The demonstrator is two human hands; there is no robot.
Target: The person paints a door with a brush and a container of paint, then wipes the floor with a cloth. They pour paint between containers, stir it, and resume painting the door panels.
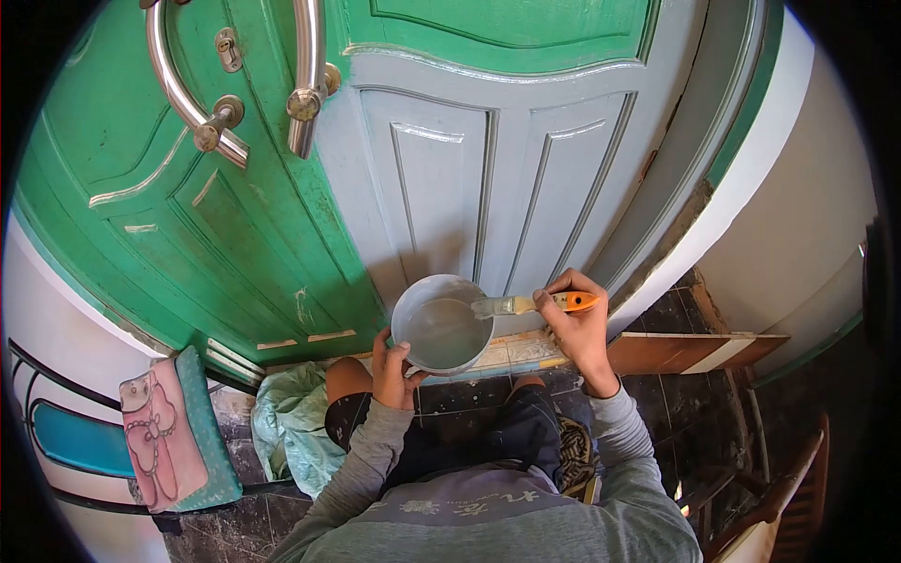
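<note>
My left hand (392, 371) is wrapped round the lower left side of a round white bowl (402, 314) with grey paint (441, 333) in it. In my right hand (577, 324) is a paintbrush (572, 301) with an orange handle, gripped between thumb and fingers. Its bristles reach over the bowl's right rim. In front of me stands a double door: the right leaf's lower part (436, 188) is grey, its upper part (526, 19) green. The left leaf (272, 235) is green all over.
Curved metal handles (308, 75) jut from the door. A chair with a pink and teal cushion (169, 432) stands at left, beside a pale green cloth (291, 422) on the floor. A brown board (694, 353) lies at right, with wooden furniture (788, 479) at lower right.
</note>
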